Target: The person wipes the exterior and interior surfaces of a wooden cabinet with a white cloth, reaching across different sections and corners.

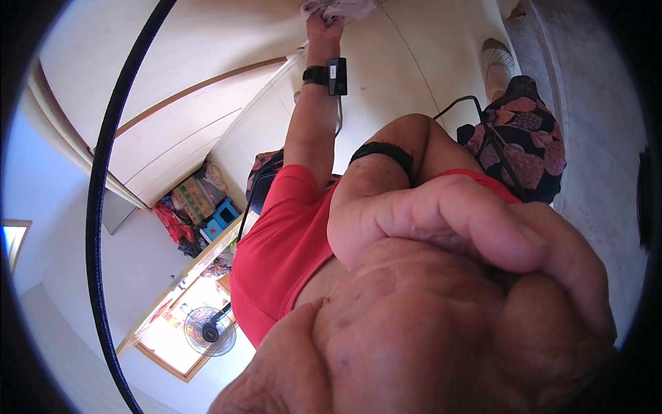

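Note:
My left arm reaches out toward the top edge of the view. At its end my left hand [324, 32] grips a crumpled whitish cloth [347, 8], thin and partly cut off by the frame. A black strap with a small black box [337, 76] sits on that wrist. My right arm is bent sharply back, and my right hand [439, 222] is raised very close to the camera, its fingers curled against my face. No object shows in it, though part of the hand is hidden. Another black strap [385, 153] circles the right wrist.
Pale floor tiles [398, 67] lie ahead, beside a large cream panel [181, 46]. A cardboard box [194, 201] and a blue plastic stool [221, 217] are piled at the left. Farther back is a fan [210, 331]. A black cable [98, 207] crosses the left side.

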Motion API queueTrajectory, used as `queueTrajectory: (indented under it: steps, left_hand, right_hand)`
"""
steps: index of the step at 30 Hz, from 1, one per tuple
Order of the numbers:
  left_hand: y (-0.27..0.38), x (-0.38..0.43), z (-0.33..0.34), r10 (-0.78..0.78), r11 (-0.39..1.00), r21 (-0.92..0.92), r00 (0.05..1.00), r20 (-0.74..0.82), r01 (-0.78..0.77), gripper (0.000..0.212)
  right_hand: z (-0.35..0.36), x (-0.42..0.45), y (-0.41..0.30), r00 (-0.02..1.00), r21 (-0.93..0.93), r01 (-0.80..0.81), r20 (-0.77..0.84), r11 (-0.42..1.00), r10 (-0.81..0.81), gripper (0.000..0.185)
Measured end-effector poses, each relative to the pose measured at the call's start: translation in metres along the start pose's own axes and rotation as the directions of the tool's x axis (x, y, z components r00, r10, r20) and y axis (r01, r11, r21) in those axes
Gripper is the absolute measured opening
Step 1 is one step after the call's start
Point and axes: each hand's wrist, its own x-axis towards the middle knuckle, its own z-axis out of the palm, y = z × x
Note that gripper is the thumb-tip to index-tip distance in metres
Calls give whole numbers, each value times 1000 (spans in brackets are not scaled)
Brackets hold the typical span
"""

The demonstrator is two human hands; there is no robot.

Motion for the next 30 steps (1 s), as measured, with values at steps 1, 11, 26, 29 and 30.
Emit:
queueTrajectory:
  steps: [1,11,26,29,30]
  left_hand:
    - [-1,7,19,-74,950,-303,997,18,76,32]
    - [131,-49,186,30,901,-428,975,219,69,28]
    - [269,-164,261,633,774,-166,752,185,-611,21]
    - [237,-162,260,528,762,162,747,404,-627,21]
    - [238,-154,239,429,834,116,765,481,-540,22]
  right_hand:
    - [-1,1,0,1000,5,10,-4,1000,-10,27]
    - [-2,11,-5,998,61,60,-33,996,-58,28]
    - [5,23,-18,997,110,39,-77,993,-31,29]
    - [7,22,-16,996,100,50,-74,994,-43,30]
    - [10,22,-18,997,104,34,-77,994,-26,30]
